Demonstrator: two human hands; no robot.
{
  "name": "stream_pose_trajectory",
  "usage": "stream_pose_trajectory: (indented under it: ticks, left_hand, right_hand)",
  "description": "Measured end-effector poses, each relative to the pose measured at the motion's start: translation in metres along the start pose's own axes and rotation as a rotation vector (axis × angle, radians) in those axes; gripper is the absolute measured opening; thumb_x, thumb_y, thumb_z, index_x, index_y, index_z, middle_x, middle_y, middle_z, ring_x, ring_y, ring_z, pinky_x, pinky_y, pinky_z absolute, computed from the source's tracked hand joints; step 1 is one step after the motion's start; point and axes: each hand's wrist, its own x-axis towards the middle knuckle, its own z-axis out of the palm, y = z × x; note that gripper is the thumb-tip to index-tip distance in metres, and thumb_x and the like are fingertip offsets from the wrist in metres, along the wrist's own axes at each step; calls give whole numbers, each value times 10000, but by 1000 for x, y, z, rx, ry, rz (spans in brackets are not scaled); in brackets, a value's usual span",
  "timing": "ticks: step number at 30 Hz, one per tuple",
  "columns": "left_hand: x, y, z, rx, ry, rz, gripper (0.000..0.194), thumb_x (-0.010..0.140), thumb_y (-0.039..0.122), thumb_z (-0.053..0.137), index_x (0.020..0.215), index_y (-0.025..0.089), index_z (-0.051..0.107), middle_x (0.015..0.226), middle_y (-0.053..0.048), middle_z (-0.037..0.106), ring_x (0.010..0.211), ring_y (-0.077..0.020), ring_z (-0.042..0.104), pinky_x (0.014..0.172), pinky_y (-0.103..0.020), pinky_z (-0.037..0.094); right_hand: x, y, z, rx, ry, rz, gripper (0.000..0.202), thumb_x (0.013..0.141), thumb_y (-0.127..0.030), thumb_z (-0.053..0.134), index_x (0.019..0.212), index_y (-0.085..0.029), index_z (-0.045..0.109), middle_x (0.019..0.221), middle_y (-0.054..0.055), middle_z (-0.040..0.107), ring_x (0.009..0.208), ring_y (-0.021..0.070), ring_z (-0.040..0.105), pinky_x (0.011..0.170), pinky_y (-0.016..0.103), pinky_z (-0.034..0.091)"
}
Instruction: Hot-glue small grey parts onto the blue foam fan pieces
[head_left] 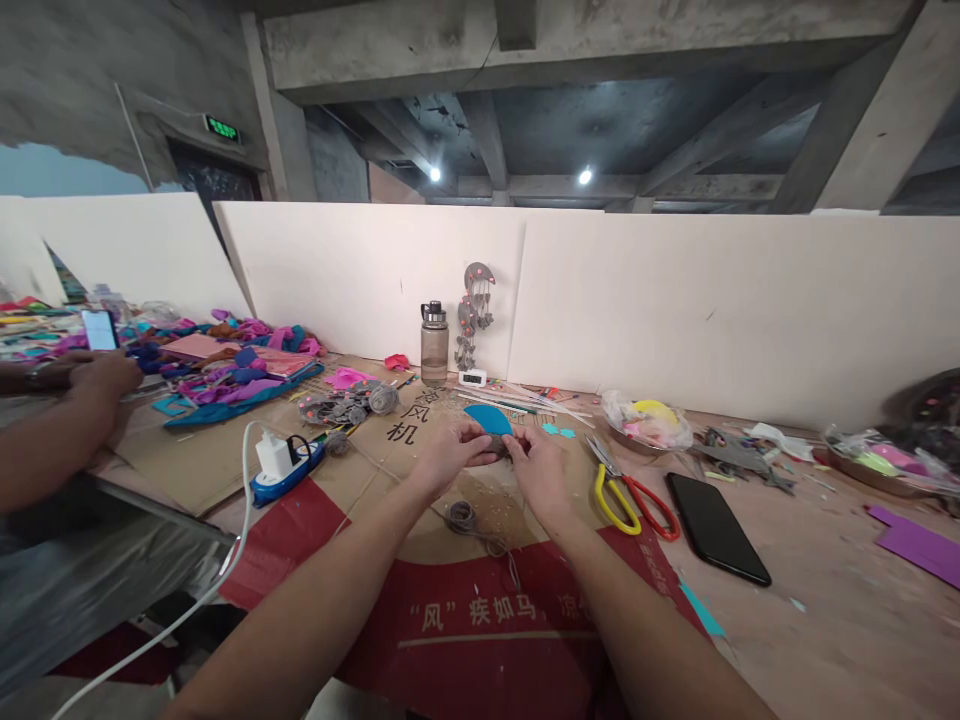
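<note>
A round blue piece (489, 418) is pinched between my two hands above the cardboard, with a grey part along its lower edge. The fingers of my left hand (450, 455) close on its left side, and my right hand (541, 470) grips the lower right side. Just below them lies a small coil of grey yarn (463, 517), its loose end trailing over the red print. Scissors (630, 492) with one yellow and one red handle rest to the right of my right hand. Small turquoise cut pieces (559, 431) lie behind that hand.
A bottle (434, 345), a small clock (472, 378) and a hanging grey ornament (478, 300) stand by the white panel. At right are a black phone (718, 527) and a bag-lined bowl (646, 422). A power strip (289, 475) and another person's hands (105, 375) are at left.
</note>
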Motion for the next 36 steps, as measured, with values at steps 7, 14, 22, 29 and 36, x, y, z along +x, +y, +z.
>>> stream_pose_trajectory:
  ticks: [7,14,22,29,36]
  left_hand:
    - [0,4,0,-176,22,-68,289,591,254,820,670,106,585,696,1,592,617,-79,597,688,-242,563]
    - [0,17,-1,-288,69,-83,222,650,201,788,655,106,587,682,-17,621,612,-84,609,631,-199,562]
    - [0,12,-4,-280,1,-50,272,596,235,828,664,110,597,710,-15,634,661,-95,620,706,-238,573]
    - [-1,14,-4,-274,-70,-102,258,628,234,812,646,107,588,687,-11,610,640,-81,601,643,-195,566]
    - [1,15,-2,-316,-28,-137,156,691,149,755,700,116,603,784,-35,667,679,-105,642,681,-258,589]
  right_hand:
    - [6,3,-1,187,-145,114,199,787,-389,499,712,-217,563,684,-3,573,662,165,506,648,290,399]
    - [11,3,-5,472,-97,106,478,632,-367,678,1050,-224,494,811,-29,515,717,145,526,670,279,454]
    - [9,-9,-15,284,-155,95,265,756,-427,565,870,-209,662,784,4,625,736,158,539,699,280,428]
    - [11,-5,-11,243,-147,94,254,766,-425,542,681,-194,606,618,-26,546,589,122,450,559,238,353]
    - [9,-2,-8,302,-121,168,306,764,-490,532,678,-199,579,517,-51,441,491,105,361,492,235,288]
